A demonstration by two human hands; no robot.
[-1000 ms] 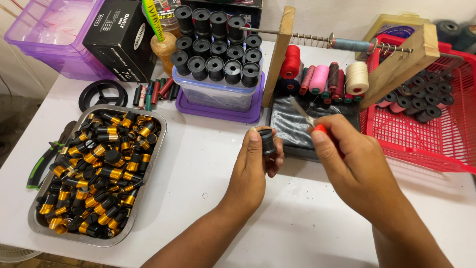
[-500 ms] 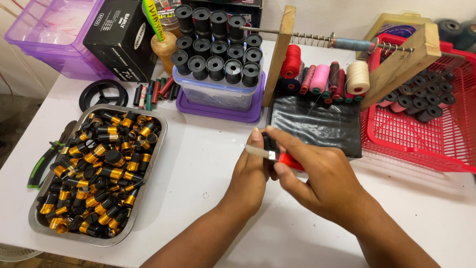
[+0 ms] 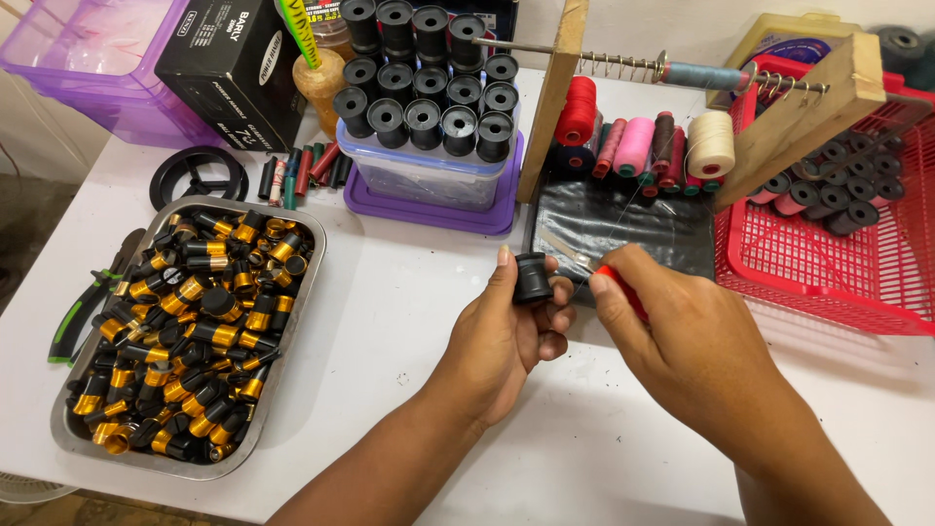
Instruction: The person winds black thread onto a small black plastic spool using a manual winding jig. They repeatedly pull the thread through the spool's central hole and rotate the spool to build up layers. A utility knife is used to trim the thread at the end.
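Note:
My left hand (image 3: 506,336) grips a small black bobbin (image 3: 533,278) upright between thumb and fingers, over the white table (image 3: 409,321). My right hand (image 3: 696,351) holds a red-handled cutter (image 3: 594,268), its metal blade pointing left and lying close beside the bobbin's right side. Whether the blade touches the bobbin is hard to tell. Both hands hover just in front of a black mat (image 3: 623,224).
A metal tray (image 3: 292,321) of black-and-gold bobbins lies at the left, green-handled pliers (image 3: 83,317) beside it. Behind stand a purple-lidded tub (image 3: 429,175) stacked with black bobbins, a wooden thread rack (image 3: 682,107) with coloured spools, and a red basket (image 3: 828,263) at the right.
My right hand has come down from above the mat to the bobbin and brought the cutter blade against its side. My left hand turned the bobbin slightly.

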